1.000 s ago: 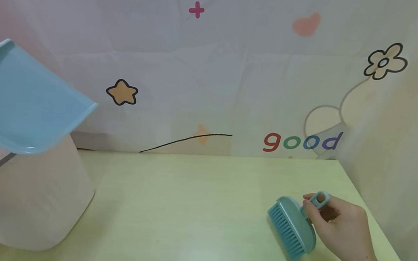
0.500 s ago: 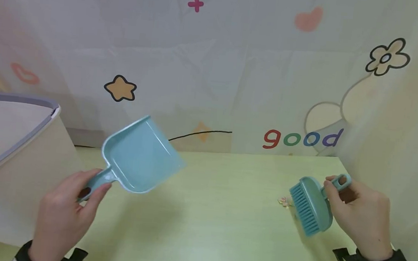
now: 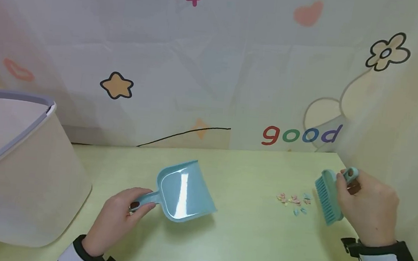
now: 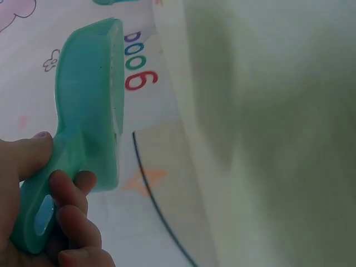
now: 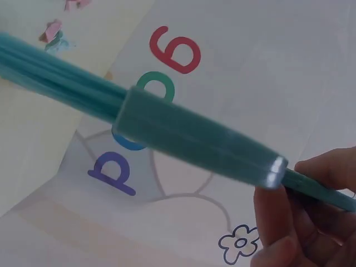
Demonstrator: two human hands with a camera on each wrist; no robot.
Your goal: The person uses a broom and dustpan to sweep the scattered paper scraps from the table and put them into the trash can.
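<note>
In the head view my left hand [image 3: 121, 216] pinches the handle of a light blue dustpan [image 3: 184, 191], held tilted above the table with its shadow below. The left wrist view shows fingers [image 4: 69, 194] curled round the handle of that dustpan [image 4: 86, 100]. At the right, my right hand [image 3: 370, 202] grips the handle of a blue-green brush [image 3: 329, 196], bristles facing left. Small pink and blue scraps [image 3: 294, 199] lie on the table left of the bristles. The right wrist view shows the brush [image 5: 194, 139] held by the fingers [image 5: 275, 222].
A large white bin [image 3: 20, 171] with a grey-purple rim stands at the left of the pale green table [image 3: 236, 242]. Behind the table hangs a printed cloth [image 3: 214, 72], and another pale cloth surface runs along the right side.
My left hand has brought the dustpan from over the bin rightward and down, above the table's middle. My right hand has moved the brush up and right, exposing the scraps.
</note>
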